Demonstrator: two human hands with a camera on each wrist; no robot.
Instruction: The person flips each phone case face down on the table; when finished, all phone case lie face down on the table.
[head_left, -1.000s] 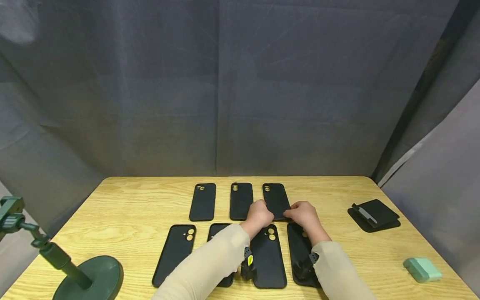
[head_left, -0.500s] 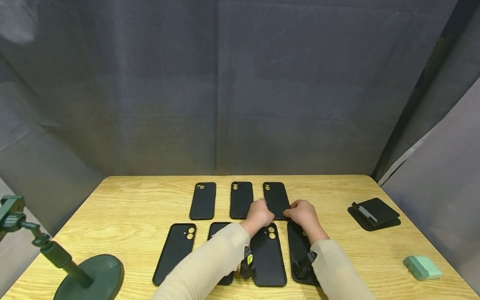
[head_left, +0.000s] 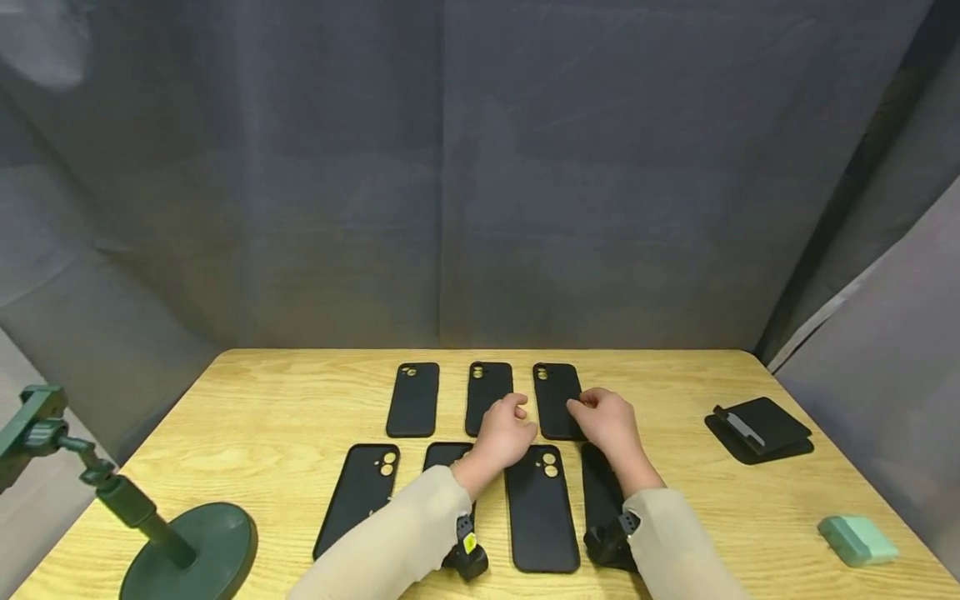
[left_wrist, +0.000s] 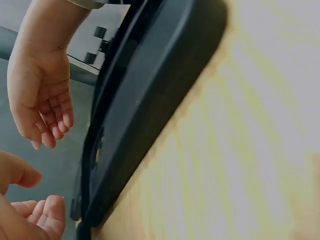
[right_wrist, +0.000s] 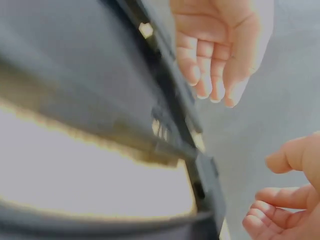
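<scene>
Seven black phone cases lie in two rows on the wooden table [head_left: 262, 417]. My left hand [head_left: 504, 433] hovers between the back middle case [head_left: 488, 387] and the back right case [head_left: 555, 392], fingers loosely curled and empty. My right hand [head_left: 609, 421] hangs at the back right case's near right corner, also loosely curled and holding nothing. The front cases [head_left: 540, 512] lie under my forearms, two of them partly hidden. In the left wrist view, my left hand [left_wrist: 25, 212] and right hand [left_wrist: 42, 100] are both empty beside a black case [left_wrist: 150, 110]. The right wrist view likewise shows my right hand [right_wrist: 287, 200] holding nothing.
A dark green stand with a round base [head_left: 191, 550] occupies the front left corner. A black folded holder [head_left: 761, 429] lies at the right, and a mint green box [head_left: 857, 539] sits near the front right edge. A grey curtain closes off the back.
Both hands have come off the near edge of the back right case and lifted slightly. My left arm has drawn back a little toward me.
</scene>
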